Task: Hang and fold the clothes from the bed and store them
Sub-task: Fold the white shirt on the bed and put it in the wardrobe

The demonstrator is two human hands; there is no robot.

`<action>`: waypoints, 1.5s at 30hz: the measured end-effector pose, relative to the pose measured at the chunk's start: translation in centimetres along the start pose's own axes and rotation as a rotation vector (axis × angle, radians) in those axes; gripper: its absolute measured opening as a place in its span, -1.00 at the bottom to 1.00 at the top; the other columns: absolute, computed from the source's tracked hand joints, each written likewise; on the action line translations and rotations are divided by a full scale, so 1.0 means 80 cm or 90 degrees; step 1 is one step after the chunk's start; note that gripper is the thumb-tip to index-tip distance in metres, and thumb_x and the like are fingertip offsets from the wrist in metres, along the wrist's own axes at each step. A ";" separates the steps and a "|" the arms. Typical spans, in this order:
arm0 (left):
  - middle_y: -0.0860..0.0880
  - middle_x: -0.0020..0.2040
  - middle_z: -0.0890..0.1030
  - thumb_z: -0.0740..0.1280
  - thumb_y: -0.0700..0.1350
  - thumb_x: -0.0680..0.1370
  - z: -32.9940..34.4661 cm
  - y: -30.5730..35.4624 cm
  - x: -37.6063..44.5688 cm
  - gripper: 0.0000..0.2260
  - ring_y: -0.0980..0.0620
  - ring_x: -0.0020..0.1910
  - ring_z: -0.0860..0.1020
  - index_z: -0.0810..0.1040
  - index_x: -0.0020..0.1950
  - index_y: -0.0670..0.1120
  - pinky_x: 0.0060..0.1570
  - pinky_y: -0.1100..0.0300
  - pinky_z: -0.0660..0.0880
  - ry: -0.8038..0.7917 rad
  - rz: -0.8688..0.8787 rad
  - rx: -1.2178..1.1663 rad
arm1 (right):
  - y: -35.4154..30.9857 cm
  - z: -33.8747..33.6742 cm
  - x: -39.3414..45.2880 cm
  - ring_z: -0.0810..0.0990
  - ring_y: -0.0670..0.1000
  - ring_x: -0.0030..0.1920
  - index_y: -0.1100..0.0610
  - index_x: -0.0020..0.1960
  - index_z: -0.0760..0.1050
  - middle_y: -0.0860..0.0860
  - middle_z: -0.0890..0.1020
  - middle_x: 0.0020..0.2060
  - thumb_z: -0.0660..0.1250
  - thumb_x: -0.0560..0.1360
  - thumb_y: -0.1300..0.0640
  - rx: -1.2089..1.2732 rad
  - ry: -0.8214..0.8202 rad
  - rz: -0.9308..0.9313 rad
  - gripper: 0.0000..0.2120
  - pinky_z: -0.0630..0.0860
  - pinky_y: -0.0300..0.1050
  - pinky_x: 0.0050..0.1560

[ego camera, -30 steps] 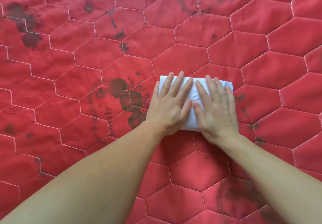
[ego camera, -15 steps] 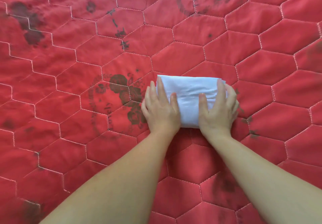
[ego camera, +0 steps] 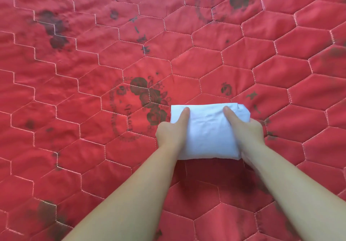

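Note:
A white garment, folded into a small thick rectangle, is held just above the red quilted bed cover; a shadow lies under its near edge. My left hand grips its left side, thumb on top and fingers hidden beneath. My right hand grips the right side the same way, thumb lying across the top. The rest of the fingers of both hands are out of sight under the cloth.
The red cover with white hexagon stitching and dark flower prints fills the whole view. No other clothes, hangers or bed edges show.
My hands went from pressing flat on the folded garment to sliding to its sides and gripping it. The bundle now sits lifted off the cover, nearer to me.

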State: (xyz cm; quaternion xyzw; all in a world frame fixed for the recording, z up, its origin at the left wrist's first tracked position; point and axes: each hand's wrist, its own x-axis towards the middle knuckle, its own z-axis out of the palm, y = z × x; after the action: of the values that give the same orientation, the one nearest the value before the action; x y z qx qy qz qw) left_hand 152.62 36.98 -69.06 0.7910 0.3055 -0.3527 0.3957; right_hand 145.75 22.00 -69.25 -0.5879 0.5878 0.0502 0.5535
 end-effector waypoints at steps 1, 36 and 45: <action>-0.08 0.18 0.55 0.34 0.40 0.37 -0.006 -0.002 -0.002 -0.23 -0.13 0.11 0.54 0.45 0.29 -0.20 0.16 0.01 0.47 -0.031 -0.035 -0.030 | -0.003 0.000 -0.006 0.63 0.02 -0.18 0.07 -0.17 0.46 -0.03 0.61 -0.17 0.46 0.38 -0.19 0.044 -0.031 0.026 -0.65 0.54 -0.11 -0.19; -0.04 -0.09 0.65 0.21 0.29 0.55 -0.492 -0.028 -0.617 -0.49 -0.06 -0.01 0.61 0.64 -0.07 -0.14 0.05 0.12 0.52 0.403 0.338 -0.470 | -0.308 -0.117 -0.695 0.58 0.09 -0.22 0.05 -0.10 0.51 0.08 0.60 -0.20 0.19 0.58 -0.18 -0.015 -0.643 -0.495 -0.67 0.52 -0.07 -0.24; -0.02 -0.10 0.64 0.09 0.29 0.59 -0.540 -0.272 -0.822 -0.49 -0.01 -0.05 0.59 0.62 -0.09 -0.08 0.04 0.13 0.51 0.717 0.221 -0.564 | -0.157 -0.122 -0.923 0.58 0.11 -0.20 0.12 -0.12 0.52 0.13 0.60 -0.19 0.17 0.59 -0.17 -0.159 -0.903 -0.601 -0.62 0.50 -0.07 -0.23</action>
State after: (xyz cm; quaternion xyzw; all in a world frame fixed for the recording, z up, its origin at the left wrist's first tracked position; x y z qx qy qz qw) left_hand 112.57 70.79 -6.46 0.6550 0.4467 0.3312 0.5116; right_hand 126.92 58.20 -5.66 -0.6571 -0.2130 0.2346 0.6840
